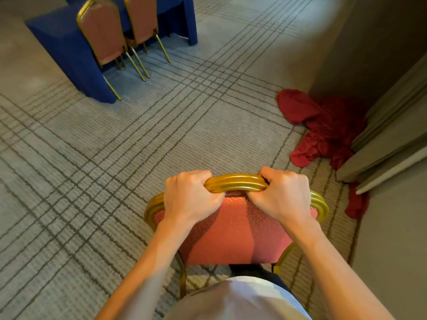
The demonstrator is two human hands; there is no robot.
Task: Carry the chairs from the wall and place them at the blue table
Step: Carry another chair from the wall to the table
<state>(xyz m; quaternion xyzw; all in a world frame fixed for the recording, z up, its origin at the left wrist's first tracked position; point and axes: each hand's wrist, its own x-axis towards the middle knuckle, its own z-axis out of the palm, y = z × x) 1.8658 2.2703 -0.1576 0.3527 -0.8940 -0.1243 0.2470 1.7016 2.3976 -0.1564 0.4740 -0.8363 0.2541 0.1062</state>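
Chairs with pink padding and ribbed gold frames are the load. One chair (233, 234) stands directly in front of the person with its back towards them, on the carpet (115, 146) near the wall (369, 42) and well apart from the blue table (64, 42). Both hands grip the top rail of its back. The left hand (189, 197) has its fingers (198, 176) curled over the rail left of centre, and the right hand (282, 195) is clamped the same way just right of centre. Whether the legs are off the carpet cannot be told, as the person's body hides the feet (only parts of two gold legs show). Two other chairs (101, 31) sit side by side, tucked against the blue table.

With both hands close together and high on the back, the chair could swing or twist when carried, knocking its legs into the person's shins. A red cloth (323, 125) lies heaped on the carpet to the right, beside the wall, and drifting that way could snag a foot or a chair leg. At the table, the splayed legs of the seated pair and the blue drape could catch the incoming legs.
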